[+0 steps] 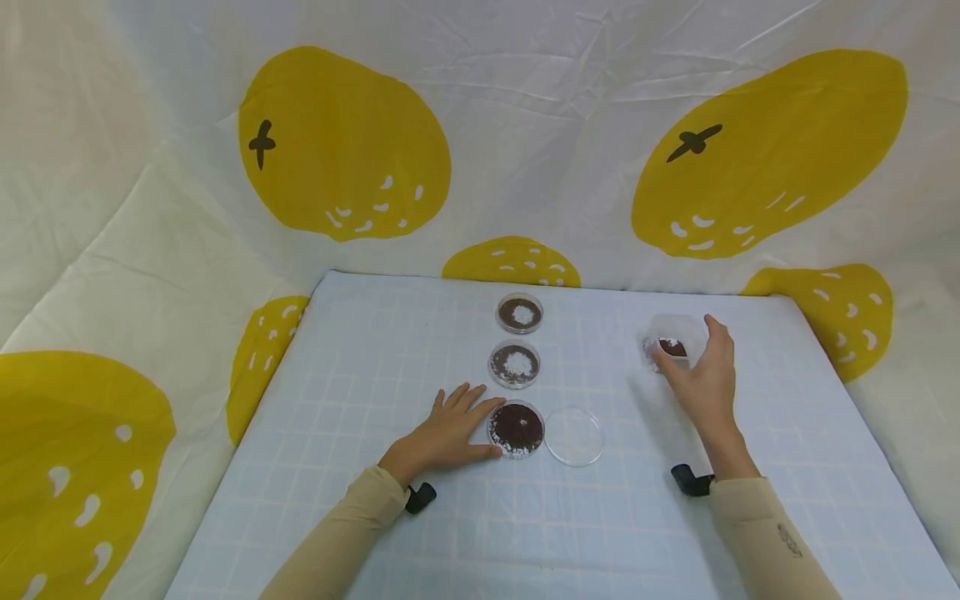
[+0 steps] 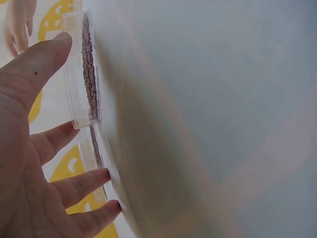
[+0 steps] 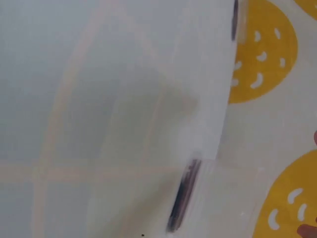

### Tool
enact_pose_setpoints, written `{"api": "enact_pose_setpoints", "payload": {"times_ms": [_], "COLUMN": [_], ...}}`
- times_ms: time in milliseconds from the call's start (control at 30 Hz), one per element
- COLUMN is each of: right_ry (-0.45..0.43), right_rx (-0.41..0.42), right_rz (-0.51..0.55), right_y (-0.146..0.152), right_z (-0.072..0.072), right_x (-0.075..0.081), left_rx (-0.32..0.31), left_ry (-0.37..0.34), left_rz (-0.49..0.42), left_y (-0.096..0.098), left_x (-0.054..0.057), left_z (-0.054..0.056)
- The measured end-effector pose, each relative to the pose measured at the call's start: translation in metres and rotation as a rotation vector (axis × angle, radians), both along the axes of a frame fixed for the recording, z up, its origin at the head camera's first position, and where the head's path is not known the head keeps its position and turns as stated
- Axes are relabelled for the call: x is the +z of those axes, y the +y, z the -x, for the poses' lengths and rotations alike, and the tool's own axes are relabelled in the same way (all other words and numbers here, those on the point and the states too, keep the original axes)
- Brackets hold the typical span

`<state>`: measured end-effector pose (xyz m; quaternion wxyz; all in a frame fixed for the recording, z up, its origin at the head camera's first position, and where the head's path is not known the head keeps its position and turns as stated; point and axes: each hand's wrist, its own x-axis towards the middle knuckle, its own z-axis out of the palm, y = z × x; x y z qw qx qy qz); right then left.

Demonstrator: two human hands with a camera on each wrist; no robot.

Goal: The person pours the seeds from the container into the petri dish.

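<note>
A clear petri dish (image 1: 516, 429) holds dark brown granules with white powder along its edge. My left hand (image 1: 450, 429) is beside it, thumb (image 2: 63, 42) and index finger (image 2: 62, 135) gripping its rim while the other fingers spread over the table. To the right stands a translucent plastic container (image 3: 218, 203) with dark contents low inside. My right hand (image 1: 705, 383) hovers around its top, thumb and fingers spread wide. In the right wrist view the fingertips show apart from the container, though most of that hand is out of frame.
A clear round lid (image 1: 574, 436) lies right of the near dish. Behind it are a middle petri dish (image 1: 514, 364) and a far petri dish (image 1: 519, 313), each with brown granules and white powder. A patterned curtain (image 1: 540, 167) hangs behind the checked tabletop (image 1: 315, 400).
</note>
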<state>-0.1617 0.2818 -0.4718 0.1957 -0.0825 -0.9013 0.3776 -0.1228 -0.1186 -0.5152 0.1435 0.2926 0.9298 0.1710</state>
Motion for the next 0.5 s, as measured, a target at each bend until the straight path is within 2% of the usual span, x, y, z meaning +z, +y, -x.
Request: {"api": "enact_pose_setpoints", "payload": {"times_ms": [100,233,500], "right_ry": [0.053,0.058,-0.082], "right_rx": [0.080,0.207,0.501], "right_rz": [-0.019,0.010,0.099], "right_y": [-0.008,-0.013,-0.013], "right_z": [-0.002,-0.004,-0.007], "right_x": [0.006,0.010,0.011], "left_rx": [0.000,0.000,0.004], "left_ry": [0.001,0.004,-0.004], "left_rz": [-0.001,0.003,-0.001], "left_y": [0.000,0.000,0.001], "left_x": [0.001,0.001,0.002], "left_z": [0.000,-0.001,-0.001]}}
